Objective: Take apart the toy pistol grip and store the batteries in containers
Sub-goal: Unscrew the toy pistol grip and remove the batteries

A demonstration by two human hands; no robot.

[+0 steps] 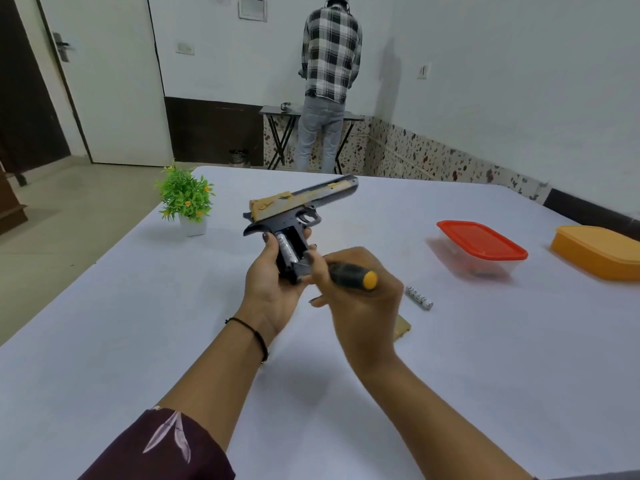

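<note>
Person, own body in view: two bare forearms and hands.

Left hand (pixel 268 282): dark-painted thumbnail; thin black cord bracelet (pixel 254 336) at the wrist.

Dark maroon fabric sleeve (pixel 162 448), up the arm from the bracelet, printed with pale pink leaf shapes.

Right hand (pixel 360 299): dark-painted nails; wrist bare, no sleeve visible.

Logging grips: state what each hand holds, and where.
Left hand holds the pistol by its grip. Right hand holds the screwdriver by its handle.
</note>
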